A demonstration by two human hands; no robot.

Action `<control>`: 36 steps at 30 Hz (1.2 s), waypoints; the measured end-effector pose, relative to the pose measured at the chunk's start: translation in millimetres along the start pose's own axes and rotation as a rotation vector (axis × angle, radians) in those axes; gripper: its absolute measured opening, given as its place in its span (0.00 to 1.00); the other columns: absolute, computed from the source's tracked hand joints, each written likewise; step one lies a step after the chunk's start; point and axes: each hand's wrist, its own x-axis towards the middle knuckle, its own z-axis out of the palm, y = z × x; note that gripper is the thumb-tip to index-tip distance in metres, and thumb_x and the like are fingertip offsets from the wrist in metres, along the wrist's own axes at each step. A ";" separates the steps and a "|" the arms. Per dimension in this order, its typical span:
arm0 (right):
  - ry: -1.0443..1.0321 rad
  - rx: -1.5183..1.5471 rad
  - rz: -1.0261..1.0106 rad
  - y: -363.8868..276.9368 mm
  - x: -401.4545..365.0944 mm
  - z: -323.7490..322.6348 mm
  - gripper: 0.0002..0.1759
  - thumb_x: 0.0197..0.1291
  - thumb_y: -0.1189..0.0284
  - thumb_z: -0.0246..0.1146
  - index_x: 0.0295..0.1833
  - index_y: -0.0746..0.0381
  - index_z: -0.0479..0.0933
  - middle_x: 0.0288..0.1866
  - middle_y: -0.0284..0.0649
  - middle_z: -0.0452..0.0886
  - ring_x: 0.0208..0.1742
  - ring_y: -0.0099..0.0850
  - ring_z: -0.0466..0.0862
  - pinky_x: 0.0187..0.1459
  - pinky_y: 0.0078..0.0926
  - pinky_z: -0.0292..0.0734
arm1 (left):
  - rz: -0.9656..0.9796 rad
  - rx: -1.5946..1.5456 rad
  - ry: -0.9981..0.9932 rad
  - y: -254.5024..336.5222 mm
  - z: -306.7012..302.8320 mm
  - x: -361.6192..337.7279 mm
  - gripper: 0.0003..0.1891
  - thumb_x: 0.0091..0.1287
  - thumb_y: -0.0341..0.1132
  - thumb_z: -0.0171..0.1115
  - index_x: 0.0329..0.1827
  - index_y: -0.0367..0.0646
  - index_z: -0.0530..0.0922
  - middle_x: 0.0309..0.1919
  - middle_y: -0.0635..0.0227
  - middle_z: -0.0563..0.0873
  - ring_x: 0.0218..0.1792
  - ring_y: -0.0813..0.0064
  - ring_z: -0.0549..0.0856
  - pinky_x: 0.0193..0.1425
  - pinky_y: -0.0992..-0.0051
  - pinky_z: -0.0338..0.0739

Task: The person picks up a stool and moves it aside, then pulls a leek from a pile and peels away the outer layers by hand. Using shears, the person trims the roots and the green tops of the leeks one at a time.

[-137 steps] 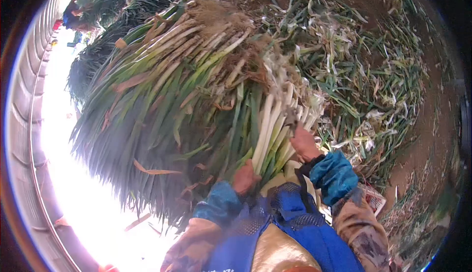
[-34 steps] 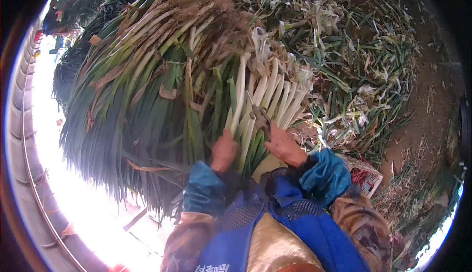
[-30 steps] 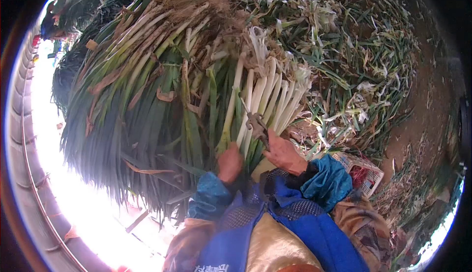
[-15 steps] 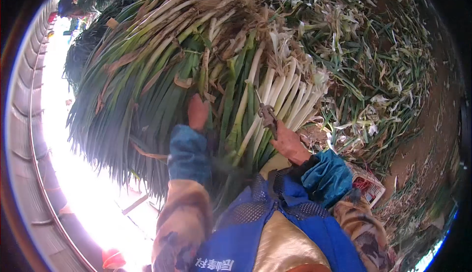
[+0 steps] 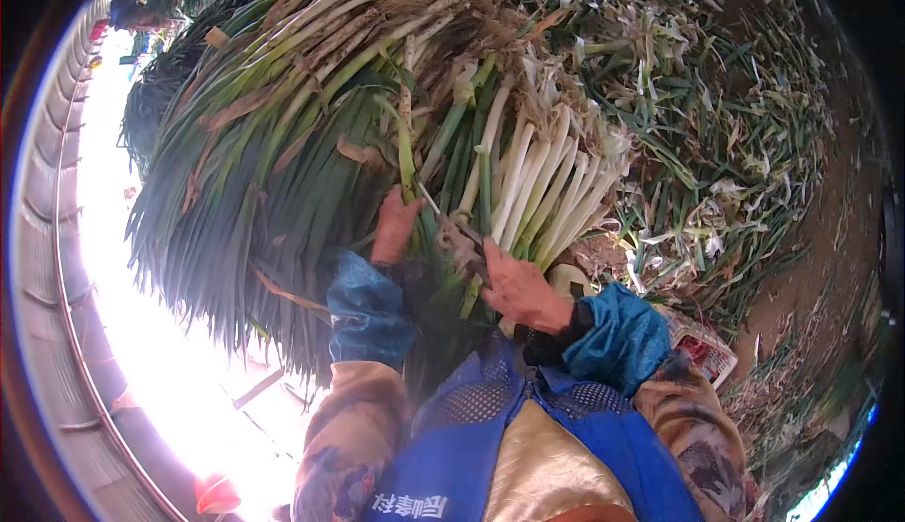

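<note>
My left hand (image 5: 396, 225) is closed around the stalk of a green onion (image 5: 405, 149), which stands out above the fist towards the roots. My right hand (image 5: 523, 286) grips a metal air blow gun (image 5: 462, 237). Its thin nozzle points up and left, close beside the stalk in my left hand. Just right of the tool lie several cleaned green onions (image 5: 542, 182) with bare white stalks. On the left spreads a large heap of untrimmed green onions (image 5: 273, 145), with brown roots and dry leaves on it.
Stripped leaves and peelings (image 5: 698, 145) cover the ground on the right. A light plastic crate (image 5: 712, 357) stands by my right elbow. Bare brown soil (image 5: 792, 305) shows at far right. A ribbed wall or sheet (image 5: 47, 267) curves along the left edge, beside a very bright strip.
My right hand has moved left with the air blow gun, bringing its nozzle next to the left hand. My left hand has shifted slightly right, and a stalk now shows in it.
</note>
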 end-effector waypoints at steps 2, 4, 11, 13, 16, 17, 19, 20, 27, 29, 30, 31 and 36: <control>-0.017 -0.054 0.055 -0.1 23.4 -5.8 0.36 0.50 0.70 0.61 0.61 0.70 0.52 0.39 0.62 0.74 0.43 0.59 0.76 0.43 0.49 0.72 | 0.047 0.054 -0.072 -36.6 10.3 9.2 0.20 0.54 0.32 0.62 0.49 0.33 0.72 0.39 0.50 0.80 0.42 0.58 0.79 0.48 0.65 0.71; 0.096 -0.067 -0.017 7.6 30.8 -0.8 0.30 0.49 0.72 0.60 0.55 0.70 0.55 0.35 0.61 0.75 0.38 0.59 0.77 0.38 0.50 0.73 | 0.089 0.024 -0.102 -44.0 13.6 -3.6 0.24 0.55 0.31 0.61 0.55 0.33 0.69 0.44 0.50 0.79 0.46 0.58 0.78 0.52 0.67 0.70; -0.077 -0.137 0.060 1.4 -27.9 10.1 0.35 0.50 0.70 0.59 0.60 0.71 0.53 0.37 0.61 0.75 0.38 0.58 0.78 0.40 0.49 0.74 | -0.077 -0.179 -0.238 -23.8 7.2 -60.0 0.35 0.55 0.28 0.58 0.68 0.35 0.57 0.59 0.53 0.72 0.58 0.63 0.72 0.62 0.71 0.63; -0.039 -0.145 0.040 7.0 -17.3 15.2 0.35 0.50 0.70 0.59 0.60 0.72 0.53 0.37 0.60 0.75 0.38 0.58 0.78 0.40 0.49 0.74 | -0.066 -0.223 -0.216 -30.0 12.2 -76.6 0.35 0.55 0.28 0.58 0.68 0.35 0.57 0.59 0.53 0.71 0.59 0.64 0.71 0.63 0.72 0.63; 0.046 -0.146 0.025 19.1 14.2 11.9 0.34 0.50 0.70 0.60 0.60 0.72 0.53 0.37 0.60 0.75 0.38 0.57 0.78 0.40 0.49 0.74 | 0.007 -0.374 -0.174 -51.8 21.2 -89.5 0.35 0.55 0.28 0.58 0.68 0.34 0.56 0.59 0.53 0.71 0.59 0.65 0.71 0.64 0.72 0.62; 0.070 -0.142 0.016 19.7 21.2 8.7 0.34 0.51 0.70 0.60 0.60 0.71 0.53 0.36 0.60 0.75 0.38 0.58 0.78 0.40 0.49 0.74 | 0.016 -0.377 -0.174 -61.8 23.1 -88.8 0.35 0.56 0.28 0.59 0.68 0.34 0.57 0.59 0.54 0.72 0.58 0.65 0.72 0.63 0.72 0.63; 0.065 -0.141 0.007 15.3 19.5 6.7 0.34 0.51 0.70 0.60 0.59 0.71 0.53 0.36 0.60 0.75 0.39 0.58 0.78 0.40 0.49 0.74 | -0.029 -0.456 -0.192 -64.2 22.9 -90.5 0.34 0.56 0.28 0.59 0.67 0.33 0.58 0.57 0.54 0.73 0.57 0.65 0.73 0.62 0.72 0.65; 0.035 -0.144 0.010 8.1 8.6 4.8 0.33 0.50 0.70 0.61 0.58 0.71 0.54 0.36 0.60 0.75 0.39 0.58 0.77 0.40 0.49 0.73 | -0.083 -0.532 -0.213 -48.4 20.2 -94.4 0.33 0.56 0.28 0.59 0.66 0.33 0.59 0.56 0.54 0.74 0.56 0.65 0.74 0.61 0.72 0.66; 0.048 -0.157 -0.008 14.1 6.2 19.3 0.24 0.50 0.74 0.57 0.52 0.70 0.58 0.34 0.61 0.76 0.36 0.58 0.79 0.36 0.51 0.74 | -0.141 -0.198 -0.186 -75.3 28.4 -101.2 0.28 0.57 0.30 0.59 0.61 0.30 0.64 0.52 0.54 0.77 0.52 0.66 0.78 0.55 0.71 0.70; 0.067 -0.153 0.014 18.4 31.3 16.7 0.30 0.51 0.71 0.58 0.57 0.71 0.55 0.36 0.61 0.75 0.38 0.57 0.78 0.39 0.50 0.74 | -0.173 -0.267 -0.225 -81.2 31.3 -105.2 0.28 0.56 0.31 0.60 0.61 0.30 0.64 0.52 0.52 0.77 0.52 0.66 0.78 0.55 0.71 0.70; 0.077 -0.149 0.025 18.9 41.4 14.5 0.34 0.51 0.70 0.59 0.60 0.72 0.53 0.37 0.61 0.75 0.39 0.57 0.78 0.40 0.49 0.73 | -0.189 -0.300 -0.245 -84.9 32.7 -106.3 0.28 0.56 0.31 0.60 0.61 0.30 0.64 0.51 0.52 0.77 0.51 0.66 0.78 0.55 0.71 0.70; 0.089 -0.188 0.023 17.6 46.8 12.3 0.34 0.51 0.70 0.58 0.60 0.72 0.53 0.37 0.61 0.75 0.39 0.56 0.78 0.40 0.49 0.74 | -0.196 -0.343 -0.226 -91.9 35.3 -107.5 0.29 0.56 0.31 0.61 0.61 0.31 0.65 0.51 0.55 0.78 0.51 0.67 0.78 0.55 0.72 0.70; -0.012 -0.218 0.087 11.8 37.5 10.0 0.37 0.50 0.70 0.58 0.63 0.75 0.52 0.36 0.60 0.76 0.39 0.54 0.79 0.38 0.48 0.75 | -0.237 -0.253 -0.274 -68.7 30.8 -117.4 0.33 0.57 0.30 0.62 0.66 0.35 0.61 0.54 0.60 0.76 0.52 0.71 0.76 0.58 0.74 0.68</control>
